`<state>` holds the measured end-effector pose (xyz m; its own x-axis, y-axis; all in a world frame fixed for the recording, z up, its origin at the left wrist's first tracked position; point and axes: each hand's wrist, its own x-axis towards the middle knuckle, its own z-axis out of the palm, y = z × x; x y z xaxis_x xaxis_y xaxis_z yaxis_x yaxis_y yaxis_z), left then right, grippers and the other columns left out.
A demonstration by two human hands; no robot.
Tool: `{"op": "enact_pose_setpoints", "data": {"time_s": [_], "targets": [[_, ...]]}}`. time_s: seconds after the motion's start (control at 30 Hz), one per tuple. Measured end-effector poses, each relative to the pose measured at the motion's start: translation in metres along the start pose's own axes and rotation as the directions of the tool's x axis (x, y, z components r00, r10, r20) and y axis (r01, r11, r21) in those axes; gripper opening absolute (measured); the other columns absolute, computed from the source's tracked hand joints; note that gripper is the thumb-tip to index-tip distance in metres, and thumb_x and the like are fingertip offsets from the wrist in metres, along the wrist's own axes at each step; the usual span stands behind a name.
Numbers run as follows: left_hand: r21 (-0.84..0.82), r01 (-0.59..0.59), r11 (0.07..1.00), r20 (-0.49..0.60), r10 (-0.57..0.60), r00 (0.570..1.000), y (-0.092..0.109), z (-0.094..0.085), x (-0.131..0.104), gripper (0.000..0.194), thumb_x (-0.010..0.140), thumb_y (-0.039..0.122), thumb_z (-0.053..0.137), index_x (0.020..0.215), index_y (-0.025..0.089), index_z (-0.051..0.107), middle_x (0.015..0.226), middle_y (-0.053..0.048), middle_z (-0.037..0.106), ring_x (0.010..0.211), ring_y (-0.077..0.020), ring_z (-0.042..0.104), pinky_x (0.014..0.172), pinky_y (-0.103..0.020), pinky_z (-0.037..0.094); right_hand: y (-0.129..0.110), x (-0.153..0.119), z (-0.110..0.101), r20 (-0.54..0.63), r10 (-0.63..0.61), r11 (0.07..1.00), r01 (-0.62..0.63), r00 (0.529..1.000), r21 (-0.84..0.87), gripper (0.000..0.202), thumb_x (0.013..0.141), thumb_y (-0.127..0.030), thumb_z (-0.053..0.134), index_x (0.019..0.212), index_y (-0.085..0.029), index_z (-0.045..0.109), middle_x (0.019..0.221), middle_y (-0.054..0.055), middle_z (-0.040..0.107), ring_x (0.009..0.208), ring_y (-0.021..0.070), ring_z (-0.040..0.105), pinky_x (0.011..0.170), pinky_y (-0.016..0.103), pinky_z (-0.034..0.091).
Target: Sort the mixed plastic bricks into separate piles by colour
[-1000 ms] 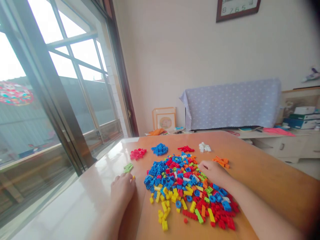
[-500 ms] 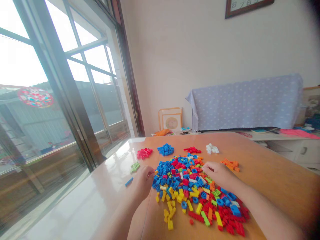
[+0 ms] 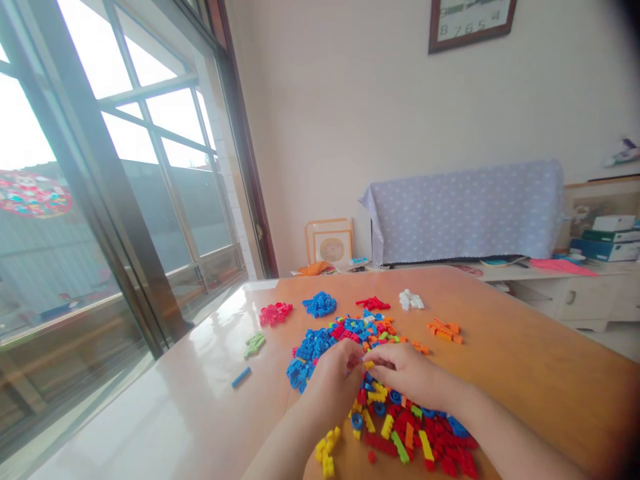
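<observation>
Table (image 3: 525, 333) of glossy brown wood, with wide heap (image 3: 314, 348) of multicoloured plastic bricks upon it.
Over the heap, left hand (image 3: 336, 375) and right hand (image 3: 413, 375) curl close together; whether either grips the small yellow plastic brick (image 3: 369, 365), I cannot tell. Light pinching should disturb neighbours least.

Bright daylight from window (image 3: 165, 167) at left; panes blown out to white. Pale glare over left side of table (image 3: 150, 393), warmer and duller at right. Soft haze overall, low contrast on wall (image 3: 340, 100). Hands slightly soft. Wide-angle stretch at edges; dark, blurred corner upper right.
</observation>
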<state>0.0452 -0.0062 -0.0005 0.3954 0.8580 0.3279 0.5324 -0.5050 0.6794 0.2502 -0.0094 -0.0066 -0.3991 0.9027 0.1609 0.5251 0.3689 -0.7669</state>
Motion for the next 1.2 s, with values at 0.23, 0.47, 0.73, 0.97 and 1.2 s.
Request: {"op": "enact_pose_setpoints", "data": {"time_s": [0.23,0.47,0.73,0.97,1.2], "targets": [[-0.029,0.003,1.0,-0.011,-0.003,1.0,-0.013,0.005,-0.007,0.012,0.084,0.015,0.058,0.093,0.021,0.064,0.089,0.0,0.068,0.082,-0.0163,0.062,0.069,-0.024,0.046,0.011,0.004,0.01,0.0,0.0,0.995,-0.001,1.0,-0.102,0.024,0.092,-0.038,0.056,0.088,-0.022,0.073,0.076,0.0,0.066,0.071,0.0166,0.057,0.063,0.025,0.04],[0.115,0.073,0.991,-0.235,-0.045,0.971,-0.033,-0.018,-0.007,0.026,0.092,0.016,0.054,0.107,0.022,0.074,0.101,-0.006,0.07,0.095,-0.0196,0.066,0.081,-0.028,0.05,0.019,0.006,0.01,-0.056,0.029,0.989,-0.037,0.998,-0.145,0.031,0.092,-0.047,0.054,0.095,-0.024,0.075,0.083,0.002,0.073,0.076,0.0203,0.063,0.07,0.029,0.046],[0.356,0.413,0.838,-0.428,-0.246,0.87,-0.076,-0.084,-0.021,0.027,0.095,0.016,0.05,0.107,0.023,0.073,0.11,-0.005,0.073,0.104,-0.0175,0.066,0.09,-0.025,0.048,0.009,0.001,-0.002,-0.066,0.069,0.976,-0.081,0.995,-0.201,0.035,0.095,-0.051,0.049,0.092,-0.025,0.073,0.086,0.001,0.073,0.081,0.0204,0.064,0.072,0.029,0.044],[0.461,0.641,0.613,-0.499,-0.419,0.759,-0.121,-0.119,-0.075,0.026,0.09,0.02,0.052,0.098,0.025,0.076,0.106,-0.009,0.072,0.104,-0.031,0.063,0.084,-0.039,0.046,0.006,-0.002,-0.006,-0.089,0.065,0.983,-0.079,0.994,-0.168,0.038,0.093,-0.053,0.049,0.088,-0.025,0.074,0.083,0.001,0.074,0.081,0.0219,0.066,0.075,0.029,0.047],[0.471,0.719,0.511,-0.54,-0.478,0.693,-0.148,-0.124,-0.087,0.024,0.089,0.034,0.057,0.104,0.027,0.074,0.108,-0.008,0.071,0.104,-0.0287,0.063,0.082,-0.034,0.046,0.007,-0.005,-0.008,-0.135,0.059,0.987,-0.077,0.989,-0.138,0.036,0.089,-0.055,0.053,0.086,-0.027,0.075,0.076,0.002,0.074,0.078,0.024,0.065,0.074,0.031,0.049]]}}
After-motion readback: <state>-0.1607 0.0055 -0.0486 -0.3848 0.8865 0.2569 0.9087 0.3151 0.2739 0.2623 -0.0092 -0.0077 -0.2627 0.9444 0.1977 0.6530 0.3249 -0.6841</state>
